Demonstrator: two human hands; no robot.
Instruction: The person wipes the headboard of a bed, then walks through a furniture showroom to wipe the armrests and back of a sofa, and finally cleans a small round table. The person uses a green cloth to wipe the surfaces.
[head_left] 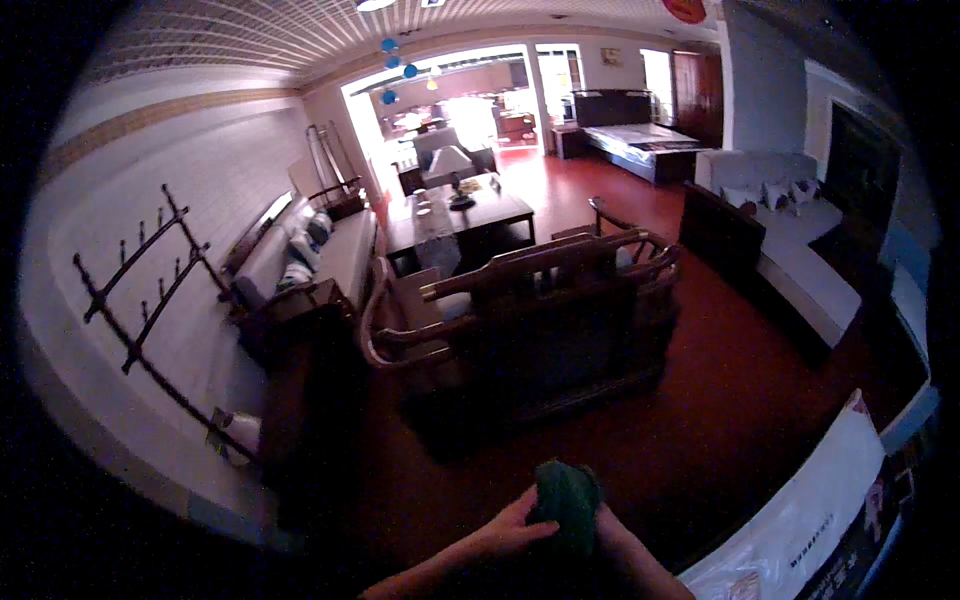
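Note:
A dark green, bunched cloth (568, 500) is held up between my two hands at the bottom middle of the head view. My left hand (517, 524) grips its left side, with the thumb lying across the front. On the other side, my right hand (612, 528) is pressed against the cloth; most of its fingers are hidden behind it. Beyond my hands stands a dark wooden chair or settee (560, 340) with curved arms, its back turned to me.
A cushioned wooden sofa (340, 258) lines the left wall beside a wooden coat rack (140, 345). A low table (490, 212) with a lamp (449, 168) stands farther off. To the right are another sofa (790, 250) and a plastic-wrapped white item (800, 490). A bed (640, 140) is at the back.

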